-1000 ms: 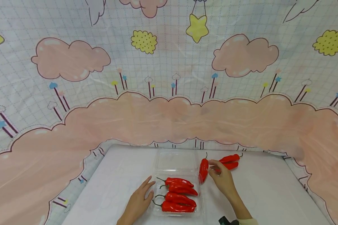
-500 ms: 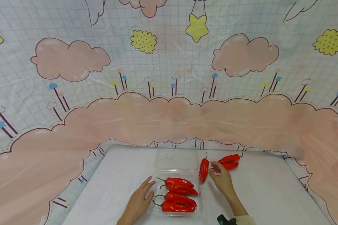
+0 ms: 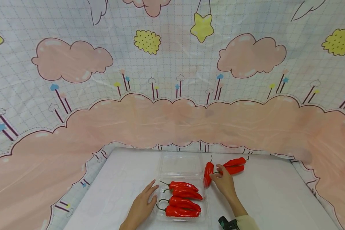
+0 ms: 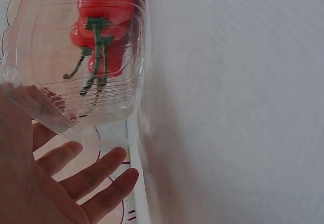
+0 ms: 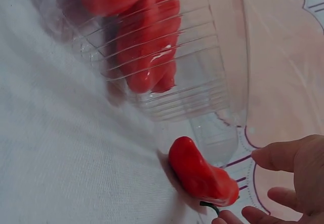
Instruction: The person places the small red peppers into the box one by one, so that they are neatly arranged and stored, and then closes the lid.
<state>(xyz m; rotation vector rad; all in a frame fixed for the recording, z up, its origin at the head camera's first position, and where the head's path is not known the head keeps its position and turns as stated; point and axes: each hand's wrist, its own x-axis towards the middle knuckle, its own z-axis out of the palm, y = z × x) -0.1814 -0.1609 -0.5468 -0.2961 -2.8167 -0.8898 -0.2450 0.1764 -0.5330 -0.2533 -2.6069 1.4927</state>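
Observation:
In the head view, a clear plastic clamshell box (image 3: 205, 206) stands with its lid (image 3: 181, 164) folded back. Several red peppers (image 3: 182, 202) lie crosswise inside, their green stems to the left. My left hand (image 3: 141, 204) rests against the box's left side; the left wrist view shows its fingers (image 4: 93, 178) spread and relaxed. My right hand (image 3: 225, 183) is by a loose red pepper (image 3: 208, 174) at the box's right side. Its thumb (image 5: 281, 155) and fingers stand apart around no pepper in the right wrist view. Touch with that pepper (image 5: 200, 176) cannot be told.
Two more loose red peppers (image 3: 235, 162) lie together behind the right hand, partly hidden by it. The white tabletop (image 3: 276, 191) extends on both sides of the box. A cloth with printed clouds (image 3: 251, 57) hangs behind the table.
My right hand has shifted slightly left and down, closer to the nearest loose pepper, away from the pair behind. My left hand and the box have stayed in place.

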